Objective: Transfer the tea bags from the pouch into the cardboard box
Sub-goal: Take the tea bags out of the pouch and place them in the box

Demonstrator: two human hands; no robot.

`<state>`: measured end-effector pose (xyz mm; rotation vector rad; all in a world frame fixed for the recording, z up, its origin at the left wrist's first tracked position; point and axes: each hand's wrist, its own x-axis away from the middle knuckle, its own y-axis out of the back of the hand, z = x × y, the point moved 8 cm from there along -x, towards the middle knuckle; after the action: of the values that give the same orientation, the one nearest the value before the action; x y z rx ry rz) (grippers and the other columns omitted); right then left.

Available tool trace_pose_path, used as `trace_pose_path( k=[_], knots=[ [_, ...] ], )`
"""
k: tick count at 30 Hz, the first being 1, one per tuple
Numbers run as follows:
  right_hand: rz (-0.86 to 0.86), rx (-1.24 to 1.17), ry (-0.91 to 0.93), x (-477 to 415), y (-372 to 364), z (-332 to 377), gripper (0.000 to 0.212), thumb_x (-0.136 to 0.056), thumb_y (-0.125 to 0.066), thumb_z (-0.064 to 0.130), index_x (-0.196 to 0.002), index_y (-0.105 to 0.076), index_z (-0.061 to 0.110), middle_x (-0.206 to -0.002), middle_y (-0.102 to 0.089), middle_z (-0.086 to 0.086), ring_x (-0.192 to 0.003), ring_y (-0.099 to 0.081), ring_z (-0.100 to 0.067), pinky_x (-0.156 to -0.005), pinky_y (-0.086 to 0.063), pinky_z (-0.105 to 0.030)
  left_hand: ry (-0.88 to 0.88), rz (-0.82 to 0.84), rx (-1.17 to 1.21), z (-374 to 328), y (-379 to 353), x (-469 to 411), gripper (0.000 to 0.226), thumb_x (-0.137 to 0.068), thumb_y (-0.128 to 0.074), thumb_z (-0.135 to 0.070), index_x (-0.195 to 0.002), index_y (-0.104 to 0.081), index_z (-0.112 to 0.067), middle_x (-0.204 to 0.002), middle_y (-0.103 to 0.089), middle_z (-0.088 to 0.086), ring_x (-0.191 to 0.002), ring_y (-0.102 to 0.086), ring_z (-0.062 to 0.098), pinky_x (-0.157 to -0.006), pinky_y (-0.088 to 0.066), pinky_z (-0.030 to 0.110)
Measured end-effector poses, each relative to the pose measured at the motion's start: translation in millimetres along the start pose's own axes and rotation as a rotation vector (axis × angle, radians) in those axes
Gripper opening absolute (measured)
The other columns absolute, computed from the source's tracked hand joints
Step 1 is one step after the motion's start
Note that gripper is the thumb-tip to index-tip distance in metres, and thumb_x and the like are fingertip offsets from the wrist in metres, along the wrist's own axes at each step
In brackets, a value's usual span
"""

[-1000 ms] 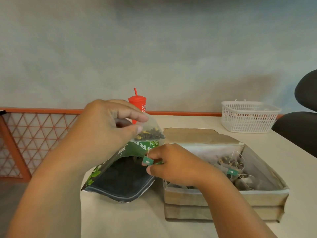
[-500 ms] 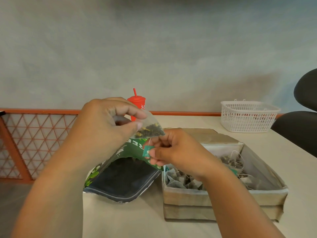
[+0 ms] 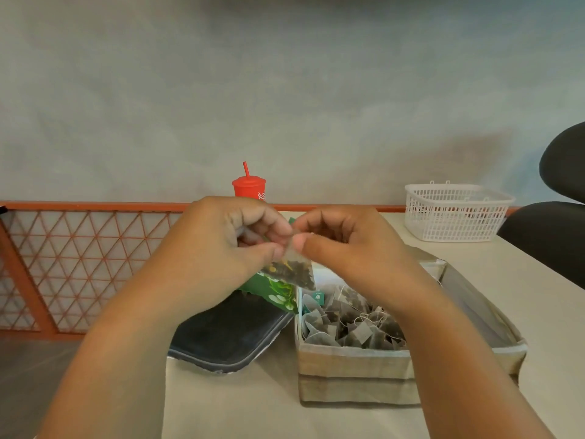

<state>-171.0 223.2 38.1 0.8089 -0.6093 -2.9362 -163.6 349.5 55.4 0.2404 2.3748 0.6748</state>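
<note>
Left hand point(image 3: 221, 248): fingers curled, thumb and forefinger pinching the top edge of one tea bag point(image 3: 292, 269) from the left.
Right hand point(image 3: 345, 245): curled too, its thumb tip against the left thumb, pinching the same top edge from the right.
Held tea bag: translucent, dark leaves in its lower end, hanging in the air over the pouch mouth and the box's left wall.
Pouch point(image 3: 234, 331): green print, dark underside, lying on the table point(image 3: 237, 407) just left of the box.
Cardboard box point(image 3: 354, 372): open, under the right forearm.
Piled tea bags point(image 3: 351, 326): heaped in the box's near-left part, with strings and tags.
Background: red cup point(image 3: 250, 187) with straw, white basket point(image 3: 456, 213), black chair point(image 3: 557, 236).
</note>
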Motion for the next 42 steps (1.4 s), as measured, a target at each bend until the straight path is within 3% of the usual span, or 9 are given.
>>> trace_pose_path(
  k=[7,11,14,16,19,24,31,38,42],
  knots=[
    [-0.066,0.195,0.045,-2,12,0,0.021,-0.078,-0.07,0.006,-0.074,-0.061,0.025,-0.066,-0.062,0.005,-0.057,-0.05,0.0,-0.059,-0.044,-0.016,-0.006,0.013,0.024,10,-7,-6,0.027,-0.07,-0.075,-0.001,-0.069,-0.065,-0.026,-0.07,-0.066,-0.014,-0.06,-0.059,-0.003,-0.056,-0.046,0.009],
    [-0.101,0.281,-0.023,-1,28,-10,0.019,-0.079,-0.07,0.01,-0.077,-0.062,0.027,-0.066,-0.062,0.008,-0.06,-0.053,0.001,-0.06,-0.045,-0.013,0.074,0.056,-0.236,27,-5,-7,0.035,-0.063,-0.083,-0.016,-0.079,-0.058,-0.035,-0.075,-0.059,-0.022,-0.071,-0.051,-0.014,-0.058,-0.038,0.003],
    [-0.069,0.473,-0.092,-2,33,-25,0.016,-0.08,-0.068,0.012,-0.073,-0.065,0.026,-0.07,-0.063,0.009,-0.064,-0.057,-0.004,-0.063,-0.047,-0.018,0.254,0.248,-0.411,54,-13,-2,0.058,-0.056,-0.086,-0.025,-0.098,-0.049,-0.041,-0.104,-0.049,-0.021,-0.089,-0.049,-0.006,-0.067,-0.035,0.01],
    [-0.037,0.548,-0.141,-2,33,-38,0.017,-0.08,-0.066,0.011,-0.072,-0.064,0.026,-0.07,-0.061,0.012,-0.064,-0.054,-0.001,-0.057,-0.043,-0.008,0.401,0.401,-0.555,76,-17,6,0.077,-0.057,-0.086,-0.028,-0.119,-0.041,-0.04,-0.119,-0.039,-0.013,-0.101,-0.041,0.006,-0.08,-0.036,0.021],
    [0.066,0.602,-0.218,-1,24,-59,0.013,-0.081,-0.065,0.008,-0.075,-0.065,0.02,-0.073,-0.058,0.014,-0.068,-0.053,0.002,-0.053,-0.039,-0.006,0.484,0.459,-0.651,92,-18,10,0.083,-0.062,-0.082,-0.021,-0.13,-0.037,-0.035,-0.119,-0.034,-0.008,-0.103,-0.037,0.012,-0.084,-0.039,0.027],
    [0.316,0.754,-0.34,7,-1,-92,0.02,-0.084,-0.053,0.001,-0.083,-0.068,0.014,-0.084,-0.057,0.009,-0.084,-0.055,-0.012,-0.074,-0.039,-0.018,0.393,0.308,-0.63,90,-11,1,0.055,-0.077,-0.063,-0.002,-0.117,-0.046,-0.035,-0.125,-0.046,-0.007,-0.098,-0.046,0.012,-0.072,-0.041,0.023],
    [0.304,0.861,-0.399,8,12,-93,0.029,-0.087,-0.047,0.003,-0.104,-0.069,0.01,-0.111,-0.065,-0.006,-0.098,-0.059,-0.02,-0.083,-0.045,-0.024,0.146,-0.002,-0.584,56,9,-11,0.034,-0.076,-0.055,0.007,-0.086,-0.057,-0.025,-0.079,-0.052,-0.015,-0.069,-0.045,-0.001,-0.054,-0.03,0.011],
    [0.171,0.43,-0.154,1,5,-40,0.023,-0.089,-0.056,0.018,-0.104,-0.065,0.033,-0.098,-0.061,0.018,-0.084,-0.055,0.005,-0.067,-0.039,-0.007,-0.062,-0.25,-0.472,22,22,-10,0.031,-0.077,-0.063,0.004,-0.071,-0.055,-0.025,-0.076,-0.052,-0.017,-0.07,-0.054,0.0,-0.057,-0.034,0.009],
    [0.208,0.262,-0.022,2,-17,-10,0.025,-0.085,-0.06,0.011,-0.095,-0.069,0.032,-0.106,-0.055,0.018,-0.1,-0.054,-0.001,-0.087,-0.045,-0.019,-0.135,-0.309,-0.444,11,22,-9,0.026,-0.076,-0.064,0.004,-0.072,-0.057,-0.021,-0.075,-0.054,-0.011,-0.072,-0.055,0.002,-0.061,-0.039,0.008]
  ],
)
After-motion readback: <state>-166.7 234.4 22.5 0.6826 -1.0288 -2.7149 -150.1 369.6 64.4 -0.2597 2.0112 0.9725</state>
